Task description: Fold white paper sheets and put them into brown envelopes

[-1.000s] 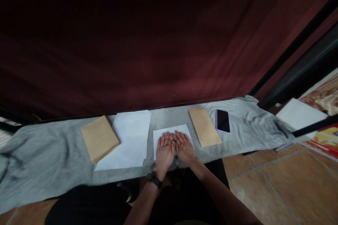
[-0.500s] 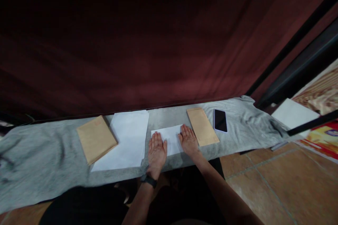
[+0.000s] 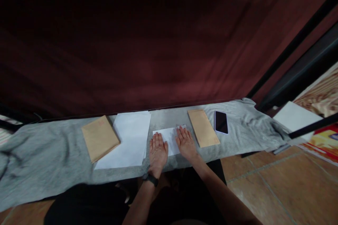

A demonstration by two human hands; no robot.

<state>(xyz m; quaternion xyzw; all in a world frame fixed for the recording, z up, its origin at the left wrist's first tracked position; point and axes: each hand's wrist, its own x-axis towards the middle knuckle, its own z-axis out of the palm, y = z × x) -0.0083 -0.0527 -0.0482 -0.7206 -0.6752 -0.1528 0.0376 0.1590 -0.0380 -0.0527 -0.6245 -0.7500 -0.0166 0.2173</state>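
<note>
A small white sheet of paper (image 3: 171, 140), seemingly folded, lies on the grey cloth in front of me. My left hand (image 3: 157, 152) rests flat on its left end, fingers stretched out. On its right end my right hand (image 3: 186, 144) lies flat too, palm down, fingers extended. Just right of that hand is a single brown envelope (image 3: 204, 128), apart from it. To the left of my left hand spreads a stack of white paper (image 3: 132, 140). A pile of brown envelopes (image 3: 100, 138) overlaps the stack's left edge.
A phone (image 3: 221, 122) with a dark screen lies right of the single envelope. Grey cloth (image 3: 52, 154) covers the long narrow surface, which ends at a dark red panel (image 3: 158, 59). Dark bars (image 3: 293, 45) and a white box-like object (image 3: 297, 119) stand at the right, above a tiled floor.
My right hand has slid slightly left on the small sheet, uncovering its far right corner. The left hand stays flat. The whole view has shifted a little.
</note>
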